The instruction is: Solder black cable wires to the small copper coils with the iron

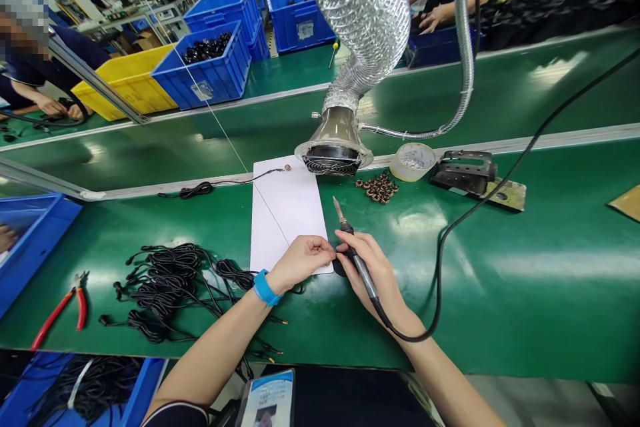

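Observation:
My right hand (pixel 375 270) is closed around a soldering iron (pixel 364 273), its bare tip pointing up and away over the green bench. Beside it my left hand (pixel 305 259), with a blue band at the wrist, has its fingers pinched together, almost meeting my right fingertips. What the left fingers hold is hidden. A thin wire (pixel 233 147) slants down from above and reaches the left hand. Under the fingertips, a small dark round thing (pixel 339 268) shows at the edge of a white sheet (pixel 287 213). On that sheet's far end lies a cable end with a small metal piece (pixel 287 167).
Coiled black cables (pixel 165 280) lie left, near red-handled pliers (pixel 75 300). Small brass-coloured parts (pixel 379 187), a solder reel (pixel 413 161) and an iron stand (pixel 467 177) sit at the back right. A fume duct (pixel 335 143) hangs overhead. Co-workers' hands (pixel 435 17) appear beyond.

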`<action>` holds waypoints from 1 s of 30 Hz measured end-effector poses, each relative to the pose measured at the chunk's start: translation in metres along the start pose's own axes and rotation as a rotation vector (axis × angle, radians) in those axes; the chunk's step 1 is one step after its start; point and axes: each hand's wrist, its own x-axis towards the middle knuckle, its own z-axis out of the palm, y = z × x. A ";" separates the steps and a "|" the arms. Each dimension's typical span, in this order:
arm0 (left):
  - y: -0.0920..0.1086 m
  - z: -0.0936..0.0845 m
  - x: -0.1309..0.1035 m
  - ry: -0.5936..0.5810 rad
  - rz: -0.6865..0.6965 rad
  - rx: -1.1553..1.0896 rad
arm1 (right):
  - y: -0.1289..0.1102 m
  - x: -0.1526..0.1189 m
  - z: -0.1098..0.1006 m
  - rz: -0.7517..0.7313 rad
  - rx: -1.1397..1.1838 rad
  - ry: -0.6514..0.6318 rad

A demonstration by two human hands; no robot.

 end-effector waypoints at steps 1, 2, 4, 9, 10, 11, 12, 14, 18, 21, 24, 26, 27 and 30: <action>0.000 -0.001 0.000 -0.006 0.004 0.002 | 0.000 0.000 0.001 -0.007 -0.003 -0.002; 0.000 -0.001 0.000 -0.013 0.009 0.003 | 0.000 0.001 0.001 -0.015 -0.010 -0.004; 0.000 -0.002 -0.001 -0.029 0.019 0.001 | 0.000 0.001 0.001 -0.029 -0.034 -0.005; 0.002 -0.003 -0.003 -0.055 0.022 -0.011 | -0.001 0.000 0.001 -0.079 -0.077 0.022; 0.002 -0.003 -0.004 -0.054 0.018 -0.011 | -0.001 0.000 0.001 -0.092 -0.081 0.030; 0.003 -0.003 -0.004 -0.053 0.013 -0.011 | -0.001 -0.001 0.002 -0.102 -0.085 0.037; 0.003 -0.003 -0.004 -0.052 0.009 -0.012 | -0.001 -0.002 0.002 -0.110 -0.089 0.042; 0.003 -0.004 -0.004 -0.049 0.002 -0.026 | -0.001 -0.004 0.002 -0.121 -0.095 0.041; 0.000 -0.003 -0.001 -0.026 -0.007 -0.063 | -0.001 -0.007 0.003 -0.163 -0.116 0.014; -0.005 -0.002 0.002 -0.007 0.008 -0.074 | -0.002 -0.008 0.002 -0.165 -0.126 0.025; -0.009 -0.001 0.004 0.011 0.030 -0.089 | -0.005 -0.011 -0.002 -0.122 -0.144 0.111; -0.010 -0.001 0.004 0.026 0.029 -0.088 | -0.006 -0.016 -0.006 -0.116 -0.144 0.206; -0.010 -0.001 0.004 0.033 0.024 -0.082 | -0.006 -0.019 -0.008 -0.111 -0.142 0.254; -0.008 0.000 0.003 0.048 0.007 -0.059 | -0.003 -0.034 -0.015 -0.049 -0.141 0.373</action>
